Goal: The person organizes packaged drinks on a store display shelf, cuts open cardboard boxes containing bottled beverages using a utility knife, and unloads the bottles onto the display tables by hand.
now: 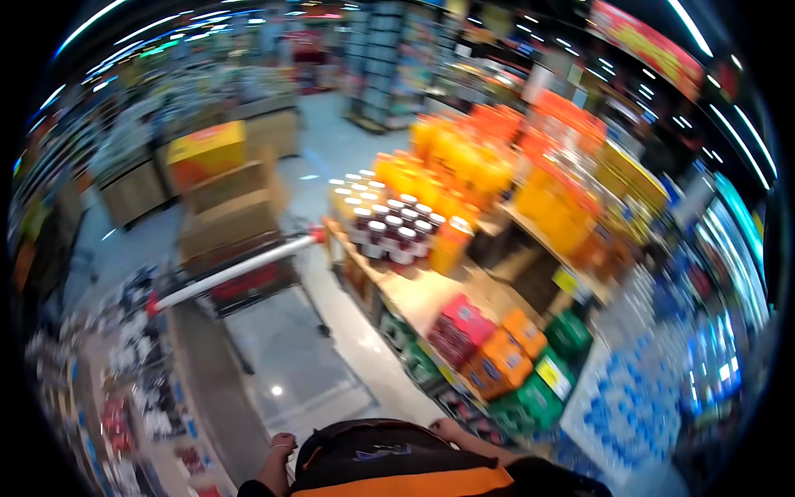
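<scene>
At the bottom of the head view, my left hand [284,441] hangs beside a black and orange bag [389,480] at my front. Its fingers look curled, but they are too small and smeared to make out clearly, and I see no object in them. On the bag's other side, my right hand [445,428] shows only in part, its fingers hidden or blurred. Both hands are apart from the shopping cart ahead, whose white handle bar [240,269] has red ends. Cardboard boxes [228,211] sit in or behind that cart.
A wooden display stand [414,290] to the right bears orange drink bottles [476,157], dark bottles with white caps [393,228] and wrapped multipacks [497,360]. Blue-capped bottle packs [633,398] stand farther right. Low shelving [124,398] runs along the left. A yellow box [207,149] tops the cartons.
</scene>
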Demonstrator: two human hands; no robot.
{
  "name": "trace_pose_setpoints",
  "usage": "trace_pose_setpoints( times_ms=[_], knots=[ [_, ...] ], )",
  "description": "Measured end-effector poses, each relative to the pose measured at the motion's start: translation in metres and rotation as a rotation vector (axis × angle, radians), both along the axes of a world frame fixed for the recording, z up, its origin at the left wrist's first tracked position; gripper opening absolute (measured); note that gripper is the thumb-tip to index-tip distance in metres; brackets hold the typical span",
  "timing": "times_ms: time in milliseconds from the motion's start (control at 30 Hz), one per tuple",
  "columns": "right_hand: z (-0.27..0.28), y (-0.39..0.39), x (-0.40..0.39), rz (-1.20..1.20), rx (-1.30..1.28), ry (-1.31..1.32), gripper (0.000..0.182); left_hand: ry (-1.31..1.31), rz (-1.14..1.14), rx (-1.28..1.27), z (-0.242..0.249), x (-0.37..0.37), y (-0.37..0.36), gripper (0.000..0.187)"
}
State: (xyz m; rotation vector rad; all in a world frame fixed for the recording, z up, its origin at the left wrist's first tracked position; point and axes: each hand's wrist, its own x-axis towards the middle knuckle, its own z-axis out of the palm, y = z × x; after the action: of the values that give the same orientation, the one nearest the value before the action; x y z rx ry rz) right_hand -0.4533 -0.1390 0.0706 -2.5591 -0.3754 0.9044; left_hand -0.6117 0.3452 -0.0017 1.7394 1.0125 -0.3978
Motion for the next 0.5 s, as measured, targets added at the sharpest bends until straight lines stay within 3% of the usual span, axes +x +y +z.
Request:
trace_pose_setpoints(
  times_ms=[67,167,233,300,333,433,500],
  knots=[
    [-0.002,-0.009,-0.007,-0.099,0.04,-0.033,0.031,-0.158,0.206,-0.186,-0.003,0.021,0.007,0.015],
    [0.018,-0.024,-0.023,-0.221,-0.002,-0.007,0.03,-0.233,0.153,-0.263,-0.012,0.055,0.015,0.018],
    [0.028,-0.033,-0.037,-0.29,-0.03,0.011,0.03,-0.239,0.081,-0.053,0.0,0.082,0.015,0.026],
    [0.019,-0.052,-0.056,-0.373,-0.033,0.016,0.032,-0.457,-0.084,0.524,0.015,0.125,0.028,0.033],
    [0.019,-0.058,-0.065,-0.383,-0.036,0.022,0.032,-0.417,-0.05,0.462,0.063,0.156,0.033,0.037],
    [0.015,-0.077,-0.096,-0.419,-0.102,0.057,0.026,-0.877,-0.106,1.042,0.191,0.215,0.052,0.056],
    [0.011,-0.086,-0.111,-0.429,-0.111,0.092,0.027,-1.024,-0.051,1.161,0.285,0.241,0.053,0.065]
  ],
)
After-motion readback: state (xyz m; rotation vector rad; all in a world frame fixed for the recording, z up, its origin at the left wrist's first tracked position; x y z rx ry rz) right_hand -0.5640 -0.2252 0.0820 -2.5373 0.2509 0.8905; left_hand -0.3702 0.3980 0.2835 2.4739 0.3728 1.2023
